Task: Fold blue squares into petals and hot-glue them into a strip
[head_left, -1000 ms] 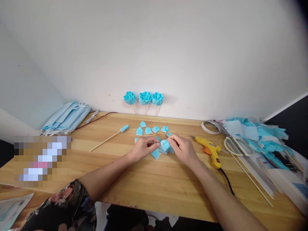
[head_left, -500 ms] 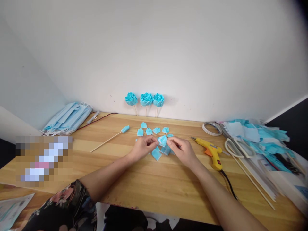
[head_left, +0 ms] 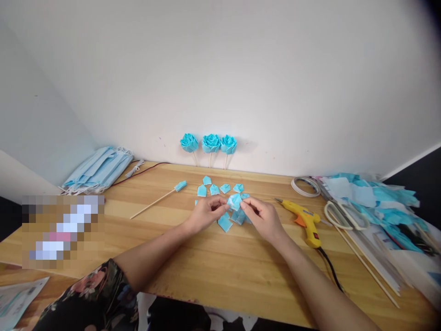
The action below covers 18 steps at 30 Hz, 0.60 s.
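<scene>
A small folded piece of blue-and-white fabric (head_left: 234, 202) is pinched between both my hands, just above the table. My left hand (head_left: 208, 212) grips its left edge with thumb and forefinger. On its other side my right hand (head_left: 261, 218) holds the right edge in the same kind of pinch. Several flat blue petal pieces lie around and under it, among them a blue petal (head_left: 225, 223) in front and another petal (head_left: 206, 180) at the back. My fingers hide part of the held piece and some petals behind it.
Three blue fabric roses (head_left: 211, 143) on sticks lean on the wall. A stick with a blue tip (head_left: 155, 202) lies left, near stacked face masks (head_left: 98, 168). Rightward are a yellow glue gun (head_left: 305, 218), a tape roll (head_left: 305, 186), white-handled scissors (head_left: 344, 216) and fabric scraps (head_left: 375, 193).
Both hands keep hold of the folded fabric piece, whose shape and angle have shifted slightly between the fingertips. The whole view has moved a little; the things on the table lie as before.
</scene>
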Each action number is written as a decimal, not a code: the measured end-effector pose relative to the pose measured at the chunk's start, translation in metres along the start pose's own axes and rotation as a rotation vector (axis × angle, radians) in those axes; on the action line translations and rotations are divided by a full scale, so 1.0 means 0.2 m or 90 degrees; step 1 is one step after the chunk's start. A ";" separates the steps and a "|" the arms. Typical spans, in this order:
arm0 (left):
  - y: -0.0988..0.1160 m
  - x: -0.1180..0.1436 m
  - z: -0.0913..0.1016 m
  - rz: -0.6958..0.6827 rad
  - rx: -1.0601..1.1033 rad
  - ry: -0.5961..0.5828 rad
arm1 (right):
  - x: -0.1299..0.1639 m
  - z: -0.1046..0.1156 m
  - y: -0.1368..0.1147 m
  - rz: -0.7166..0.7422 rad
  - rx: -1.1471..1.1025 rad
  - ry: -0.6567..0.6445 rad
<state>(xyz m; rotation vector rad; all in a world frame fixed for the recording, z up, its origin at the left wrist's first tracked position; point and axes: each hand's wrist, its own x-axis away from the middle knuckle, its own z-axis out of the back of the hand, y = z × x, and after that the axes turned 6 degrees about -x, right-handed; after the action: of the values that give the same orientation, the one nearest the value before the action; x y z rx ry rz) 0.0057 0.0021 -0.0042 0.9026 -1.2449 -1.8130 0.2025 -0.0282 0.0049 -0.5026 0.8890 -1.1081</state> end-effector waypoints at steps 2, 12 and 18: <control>-0.01 0.00 0.00 -0.005 0.001 0.001 | 0.00 0.00 0.00 0.001 -0.001 -0.004; -0.06 0.00 -0.02 0.006 -0.040 -0.033 | -0.01 0.01 0.00 -0.053 -0.115 0.000; -0.06 0.01 -0.02 -0.011 -0.059 -0.058 | 0.00 -0.01 0.01 -0.071 -0.108 0.005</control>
<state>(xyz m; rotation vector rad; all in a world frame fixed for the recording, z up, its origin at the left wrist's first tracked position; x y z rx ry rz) 0.0064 0.0022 -0.0177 0.7897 -1.2019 -1.9274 0.2029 -0.0261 0.0026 -0.6947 0.9760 -1.1417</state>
